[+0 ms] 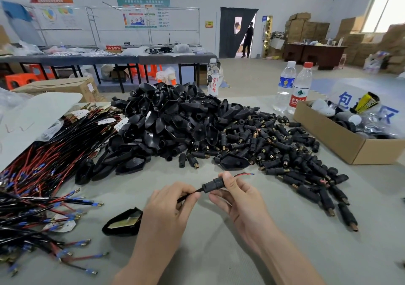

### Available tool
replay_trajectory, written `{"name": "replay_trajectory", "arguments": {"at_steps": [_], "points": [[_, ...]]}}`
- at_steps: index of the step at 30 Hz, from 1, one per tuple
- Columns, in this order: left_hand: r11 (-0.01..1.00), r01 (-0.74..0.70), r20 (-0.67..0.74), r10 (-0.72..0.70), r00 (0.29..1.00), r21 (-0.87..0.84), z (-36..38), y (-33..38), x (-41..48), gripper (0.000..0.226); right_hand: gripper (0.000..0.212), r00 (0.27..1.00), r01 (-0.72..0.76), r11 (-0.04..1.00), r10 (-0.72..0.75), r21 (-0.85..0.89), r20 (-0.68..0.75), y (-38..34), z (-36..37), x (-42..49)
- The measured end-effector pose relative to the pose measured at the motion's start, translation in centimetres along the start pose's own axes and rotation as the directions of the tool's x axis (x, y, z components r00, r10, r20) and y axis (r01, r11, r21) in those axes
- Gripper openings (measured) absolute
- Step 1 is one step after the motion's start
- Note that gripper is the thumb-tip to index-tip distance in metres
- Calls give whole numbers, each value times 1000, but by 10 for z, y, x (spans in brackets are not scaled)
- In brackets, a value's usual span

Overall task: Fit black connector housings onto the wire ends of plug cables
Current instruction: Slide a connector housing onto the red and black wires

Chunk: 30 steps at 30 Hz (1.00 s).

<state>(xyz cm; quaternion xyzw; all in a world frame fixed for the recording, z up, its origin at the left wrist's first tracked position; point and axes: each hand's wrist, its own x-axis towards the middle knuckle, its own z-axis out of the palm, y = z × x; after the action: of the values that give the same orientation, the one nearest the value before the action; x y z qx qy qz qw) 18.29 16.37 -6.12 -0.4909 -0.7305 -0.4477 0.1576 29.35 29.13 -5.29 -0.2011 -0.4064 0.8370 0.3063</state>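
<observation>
Grip status: your L hand (168,205) pinches the black cable (186,197) between thumb and forefinger, other fingers curled beneath. Your R hand (238,199) grips the black connector housing (213,183), thumb on top, forefinger curled under. The connector housing sits on the cable, between both hands, just above the grey table (219,251). Red and blue wire ends (244,174) stick out past the R thumb.

Ref. items: 1 open shell half (123,221) w/ metal insert lies just L of your L wrist. The cable bundle (43,153) w/ blue-sleeved terminals covers the L side. The shell pile (171,118) is at centre, w/ the barrel connector pile (285,148) to its R. The cardboard box (341,140) stands far R, w/ 2 water bottles (285,85) beside its far corner. A 3rd bottle (213,78) stands behind the shell pile.
</observation>
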Motion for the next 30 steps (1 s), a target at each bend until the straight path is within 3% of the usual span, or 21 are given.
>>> {"name": "replay_trajectory", "arguments": {"at_steps": [5, 8, 15, 21, 24, 30], "points": [[968, 195, 119, -177, 977, -157, 0, 1, -1, 11, 54, 999, 37, 988, -34, -149, 25, -2, 1, -2], [957, 226, 143, -202, 969, -182, 1, 6, 0, 11, 53, 999, 51, 984, -48, -172, 21, -1, 3, -3], [985, -89, 111, 73, 991, 146, -5, -10, 2, 25, 27, 996, 75, 995, -77, -69, -33, -8, 2, -3], [953, -191, 14, 193, 981, 236, 6, -7, -1, 18, 32, 999, 42, 989, -38, -142, 36, -1, 7, -6], [952, -177, 18, 178, 984, 248, 4, -12, -1, 20, 39, 998, 60, 985, -58, -161, 16, -3, 4, -5], [849, -229, 45, 237, 971, 475, -1, -23, -2, 32, 37, 999, 31, 992, -34, -126, -20, -1, 0, -3]]}}
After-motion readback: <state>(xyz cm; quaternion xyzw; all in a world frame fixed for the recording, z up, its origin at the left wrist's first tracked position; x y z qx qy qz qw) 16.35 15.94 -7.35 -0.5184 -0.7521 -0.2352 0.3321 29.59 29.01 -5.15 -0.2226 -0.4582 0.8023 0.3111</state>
